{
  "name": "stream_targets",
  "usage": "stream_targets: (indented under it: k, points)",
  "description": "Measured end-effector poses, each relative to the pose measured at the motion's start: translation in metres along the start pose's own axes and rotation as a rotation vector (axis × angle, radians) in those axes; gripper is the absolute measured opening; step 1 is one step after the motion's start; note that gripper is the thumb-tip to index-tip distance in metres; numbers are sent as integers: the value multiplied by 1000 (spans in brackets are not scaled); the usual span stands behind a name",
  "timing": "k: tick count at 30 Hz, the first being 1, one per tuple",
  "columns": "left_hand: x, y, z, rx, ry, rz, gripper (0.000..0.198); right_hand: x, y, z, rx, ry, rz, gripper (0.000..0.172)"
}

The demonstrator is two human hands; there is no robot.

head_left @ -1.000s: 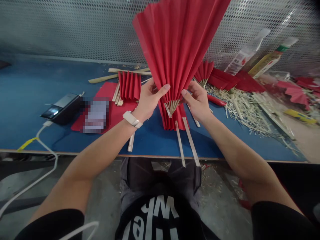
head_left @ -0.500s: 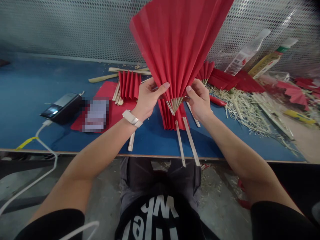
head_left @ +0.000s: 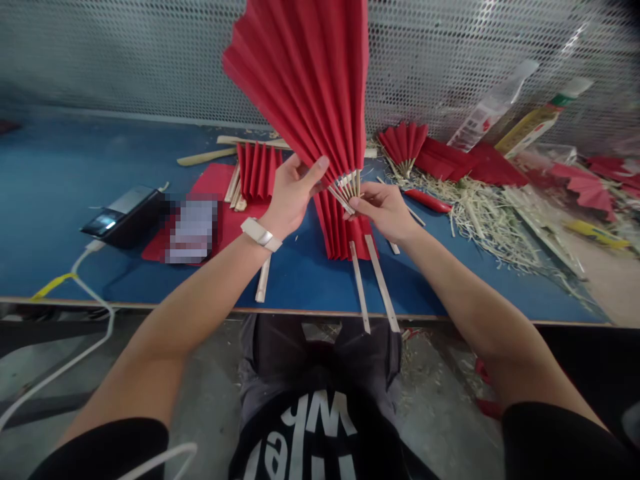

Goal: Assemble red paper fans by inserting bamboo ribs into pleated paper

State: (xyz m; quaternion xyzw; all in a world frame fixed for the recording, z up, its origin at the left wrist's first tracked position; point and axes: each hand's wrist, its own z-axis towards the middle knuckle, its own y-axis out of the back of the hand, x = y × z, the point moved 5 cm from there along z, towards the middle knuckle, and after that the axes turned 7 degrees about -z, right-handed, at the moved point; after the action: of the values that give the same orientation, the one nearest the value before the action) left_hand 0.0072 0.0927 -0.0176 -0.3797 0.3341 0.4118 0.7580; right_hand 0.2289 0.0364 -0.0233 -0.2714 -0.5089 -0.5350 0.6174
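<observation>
A red pleated paper fan (head_left: 305, 80) is held upright above the blue table (head_left: 75, 160), its bamboo ribs (head_left: 349, 187) gathered at the bottom. My left hand (head_left: 291, 193) grips the fan's lower left edge, thumb across the front. My right hand (head_left: 381, 210) pinches the rib ends from the right. Another folded red fan (head_left: 343, 227) with two bamboo sticks (head_left: 373, 283) lies on the table just below the hands.
A dark phone-like device (head_left: 125, 217) with a white cable, a red sheet (head_left: 220, 213) and a pleated red piece (head_left: 259, 170) lie at left. Bamboo shavings (head_left: 480, 217), red fans (head_left: 405, 143) and bottles (head_left: 493, 107) crowd the right. Perforated metal mesh (head_left: 125, 53) backs the table.
The fan has narrowed and tilted to the left. My right hand dropped from the fan's right edge to the rib ends. My left hand stayed on the left edge.
</observation>
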Motion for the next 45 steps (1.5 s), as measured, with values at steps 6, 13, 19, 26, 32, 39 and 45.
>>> stream_targets:
  k: [6, 13, 19, 26, 32, 39, 45]
  points:
    - [2, -26, -17, 156, 68, 112, 63, -10, 5, 3, -230, 1, 31, 70]
    - [5, -33, -25, 169, 91, 56, 49, -7, 9, 1, -293, 106, -77, 61]
    - [4, -28, -28, 60, 91, 171, 63, -14, 7, 0, -319, 104, -61, 58]
    - [1, -32, -28, 87, 92, 87, 74, -10, 9, -2, -357, 151, -140, 59]
    - [1, -34, -29, 110, 86, 80, 61, -2, 6, -2, -331, 175, -154, 57]
    - [9, -25, -32, 54, 62, 215, 60, 0, 2, -6, -288, 181, -139, 55]
    - [14, -27, -32, 75, 109, 127, 65, 12, -1, -9, -303, 218, -202, 60]
